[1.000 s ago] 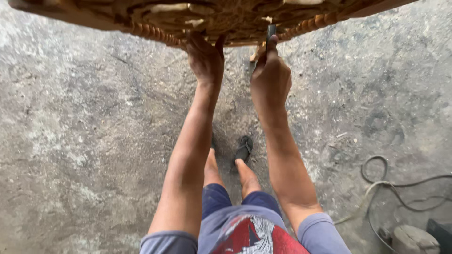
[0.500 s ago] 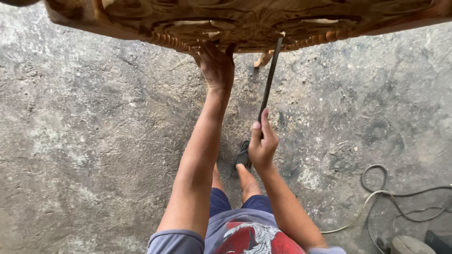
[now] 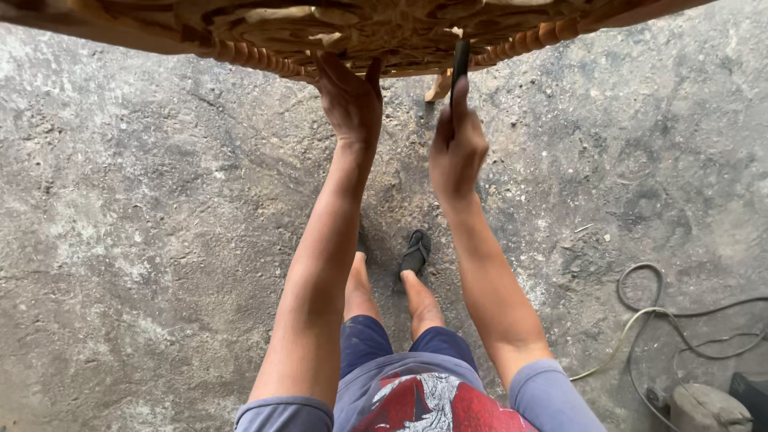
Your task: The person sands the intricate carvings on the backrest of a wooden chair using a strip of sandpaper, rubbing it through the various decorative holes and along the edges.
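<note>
Head view looks down on a grey concrete floor [image 3: 144, 240]; a carved wooden panel [image 3: 320, 28] spans the top edge, raised above the floor; cables [image 3: 664, 320] coil at lower right; the left hand [image 3: 350, 100] presses flat, fingers spread, against the panel's beaded edge; the right hand [image 3: 456, 148] is clamped on a dark chisel [image 3: 460, 68], its tip at the carving.

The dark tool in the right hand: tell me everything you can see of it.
The dark tool is a slim, straight black rod, maybe metal. It stands nearly upright, its tip at the edge of the carved wooden panel. The right hand grips its lower end, hiding it. The tip's shape is unclear.
</note>
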